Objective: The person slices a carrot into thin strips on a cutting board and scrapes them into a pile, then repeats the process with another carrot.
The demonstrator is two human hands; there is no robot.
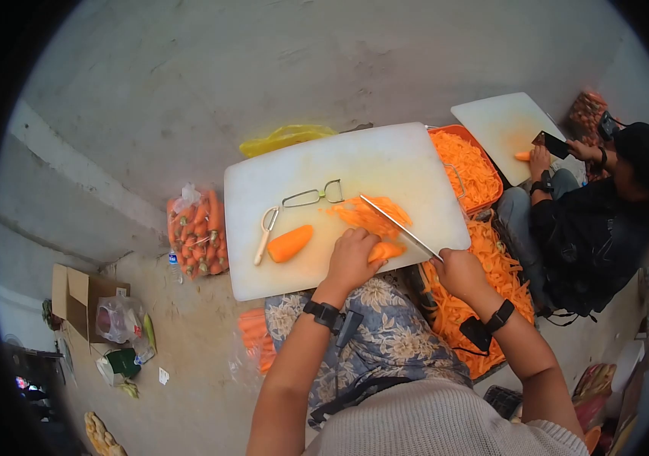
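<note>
On the white cutting board (324, 161), my left hand (353, 257) is closed over a piece of carrot (389, 251), its fingertips pressing on it. My right hand (459, 272) grips the handle of a knife (402, 226), whose blade slants across the board beside the carrot piece. A pile of thin carrot slices (370, 215) lies just beyond my left hand. To the left rests a larger peeled carrot (290, 243). Beside it is a peeler with a pale handle (262, 237). Farther up the board lies a metal Y-shaped peeler (314, 196).
Bags of carrots (198, 232) stand left of the board. An orange basket (500, 186) of shredded carrot and a heap of carrot strips (491, 262) are on the right. A co-worker (590, 220) cuts carrot on another board (503, 121). An open cardboard box (85, 300) sits at left.
</note>
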